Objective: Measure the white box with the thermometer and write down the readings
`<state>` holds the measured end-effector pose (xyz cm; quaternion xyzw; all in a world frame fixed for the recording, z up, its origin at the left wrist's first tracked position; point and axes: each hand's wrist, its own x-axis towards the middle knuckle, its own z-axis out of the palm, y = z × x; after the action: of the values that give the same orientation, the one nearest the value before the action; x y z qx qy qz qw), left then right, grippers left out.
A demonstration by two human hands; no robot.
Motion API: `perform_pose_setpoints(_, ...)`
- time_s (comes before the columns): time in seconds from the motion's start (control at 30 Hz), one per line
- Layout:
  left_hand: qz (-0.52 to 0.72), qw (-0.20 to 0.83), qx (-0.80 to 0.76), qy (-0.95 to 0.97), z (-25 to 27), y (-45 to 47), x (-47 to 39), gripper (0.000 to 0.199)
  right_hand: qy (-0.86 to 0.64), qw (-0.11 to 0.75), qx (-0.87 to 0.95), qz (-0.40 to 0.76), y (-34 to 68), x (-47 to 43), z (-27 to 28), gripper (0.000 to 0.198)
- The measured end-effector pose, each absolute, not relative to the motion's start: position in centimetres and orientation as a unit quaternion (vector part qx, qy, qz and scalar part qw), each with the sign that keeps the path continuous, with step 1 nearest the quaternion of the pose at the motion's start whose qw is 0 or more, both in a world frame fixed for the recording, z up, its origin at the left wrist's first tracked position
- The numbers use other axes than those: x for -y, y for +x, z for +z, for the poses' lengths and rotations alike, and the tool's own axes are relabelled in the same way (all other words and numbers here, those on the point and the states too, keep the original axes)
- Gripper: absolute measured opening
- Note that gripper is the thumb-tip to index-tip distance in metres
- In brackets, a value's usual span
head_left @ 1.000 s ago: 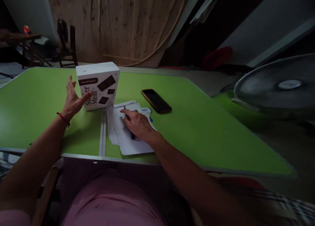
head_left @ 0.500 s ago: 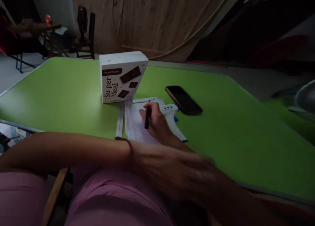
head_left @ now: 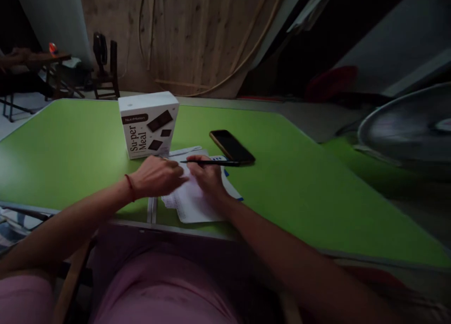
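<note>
the right hand (head_left: 208, 177) grasps the black pen (head_left: 220, 162) between thumb and fingers, holding it nearly level above the paper (head_left: 197, 209), with its thin end directed at the left hand (head_left: 158, 176). this sideways hold probably keeps that end within the left hand's reach. the left hand's fingers are curled near the pen's thin end; whether they pinch anything cannot be told. the paper lies beneath the hands on the green table (head_left: 299, 201), a location that suits writing. a white-and-blue device (head_left: 229, 186) lies beside the right hand, partly covered by it. the white box (head_left: 150, 126) stands upright beyond the left hand, its printed front towards the wearer, presumably for legibility. the phone (head_left: 232, 146) lies flat beyond the right hand, apart from the paper, apparently leaving the sheet unobstructed.
</note>
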<state>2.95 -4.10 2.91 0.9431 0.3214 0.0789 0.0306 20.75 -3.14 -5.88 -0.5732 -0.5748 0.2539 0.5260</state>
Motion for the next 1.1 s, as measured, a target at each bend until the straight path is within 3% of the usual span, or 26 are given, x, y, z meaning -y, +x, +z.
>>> perform_pose_setpoints(0.17, 0.053, -0.004, -0.431, 0.901, 1.4, -0.2, 1.3, 0.033, -0.574, 0.562, 0.522, 0.287, 20.6, 3.5, -5.7, 0.023)
perform_pose_setpoints(0.47, -0.06, 0.064, -0.367, 0.926, 2.0, 0.8, 3.3, 0.049, -0.568, 0.533, 0.567, 0.268, 20.4, 3.7, -5.0, 0.016)
perform_pose_setpoints(0.73, -0.1, 0.063, -0.372, 0.921, 2.2, 1.2, 3.8, 0.04, -0.569, 0.493, 0.614, 0.236, 20.3, 3.4, -5.1, 0.016)
perform_pose_setpoints(1.1, -0.127, 0.083, -0.38, 0.913, 2.8, 1.6, 4.0, 0.041, -0.589, 0.463, 0.629, 0.207, 20.1, 3.5, -5.2, 0.013)
